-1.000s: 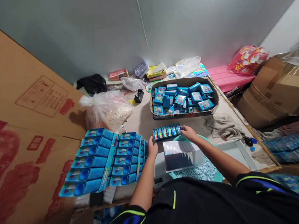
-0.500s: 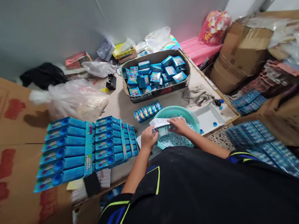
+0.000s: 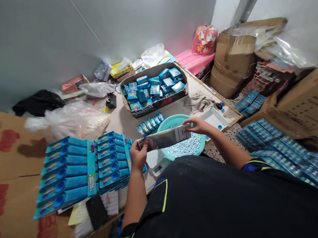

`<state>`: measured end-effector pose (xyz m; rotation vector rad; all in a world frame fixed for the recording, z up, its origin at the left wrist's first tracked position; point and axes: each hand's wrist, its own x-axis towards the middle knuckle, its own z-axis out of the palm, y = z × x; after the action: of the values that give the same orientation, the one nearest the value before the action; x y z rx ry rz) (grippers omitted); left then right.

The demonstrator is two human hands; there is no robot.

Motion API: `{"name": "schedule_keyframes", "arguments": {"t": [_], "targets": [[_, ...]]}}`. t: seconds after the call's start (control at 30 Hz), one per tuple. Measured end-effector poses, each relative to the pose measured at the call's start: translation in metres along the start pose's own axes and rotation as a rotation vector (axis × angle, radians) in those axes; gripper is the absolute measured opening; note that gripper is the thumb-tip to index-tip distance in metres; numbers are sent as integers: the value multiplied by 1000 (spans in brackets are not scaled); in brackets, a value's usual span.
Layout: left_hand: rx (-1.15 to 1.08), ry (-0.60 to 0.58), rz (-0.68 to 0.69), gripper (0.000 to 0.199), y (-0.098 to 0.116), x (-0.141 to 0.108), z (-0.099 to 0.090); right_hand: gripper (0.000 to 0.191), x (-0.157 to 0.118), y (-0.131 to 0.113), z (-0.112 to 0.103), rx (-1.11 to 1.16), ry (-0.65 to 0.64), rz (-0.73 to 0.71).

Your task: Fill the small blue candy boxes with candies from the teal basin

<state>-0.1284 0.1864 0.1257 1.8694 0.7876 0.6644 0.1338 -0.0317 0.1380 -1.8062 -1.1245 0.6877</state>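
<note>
A long, shiny strip (image 3: 164, 139), apparently plastic, is stretched between my two hands. It looks dark and reflective on the left, with pale panels at its right end. My left hand (image 3: 138, 155) pinches the left end between thumb and fingers. The other end is gripped by the fingertips of my right hand (image 3: 199, 126). Beneath the strip is a turquoise basin (image 3: 202, 146) holding many small pale-blue pellets (image 3: 186, 147). Partly covered by my left arm and the basin, a white scale-like device (image 3: 158, 167) sits at the table edge. Just behind the basin lies a row of small blue packs (image 3: 150, 123).
An open carton (image 3: 154, 106) full of blue boxes stands behind the basin. Blue display cards (image 3: 70, 172) are stacked on the left, near a plastic bag (image 3: 74, 119). At right are a white tray (image 3: 212, 119), a grey cloth (image 3: 200, 102), cardboard boxes (image 3: 226, 63) and blue packs (image 3: 280, 143).
My hands have moved apart, and the item between them now spans lengthwise over the basin. The left hand has shifted left. The camera view has turned a little, showing more on the right.
</note>
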Motion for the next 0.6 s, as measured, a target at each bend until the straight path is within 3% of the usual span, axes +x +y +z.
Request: {"name": "schedule_keyframes", "arguments": {"t": [0.1,0.2,0.27,0.37,0.47,0.6], "targets": [[-72,-7,-21,49,16,0,-7,33,-11,-15,-11,158,-7,-13],[154,41,143,63,40,1,-9,31,-18,-32,-13,199,25,-18],[378,70,349,60,62,-1,-8,29,-21,-45,-11,217,29,-28],[526,-9,572,56,95,-4,0,28,-25,-65,-8,237,6,-69],[565,-150,634,42,120,-6,10,27,-28,-81,-6,214,-5,-117],[551,-209,656,24,126,-3,15,26,-30,-90,-4,204,30,-141]]}}
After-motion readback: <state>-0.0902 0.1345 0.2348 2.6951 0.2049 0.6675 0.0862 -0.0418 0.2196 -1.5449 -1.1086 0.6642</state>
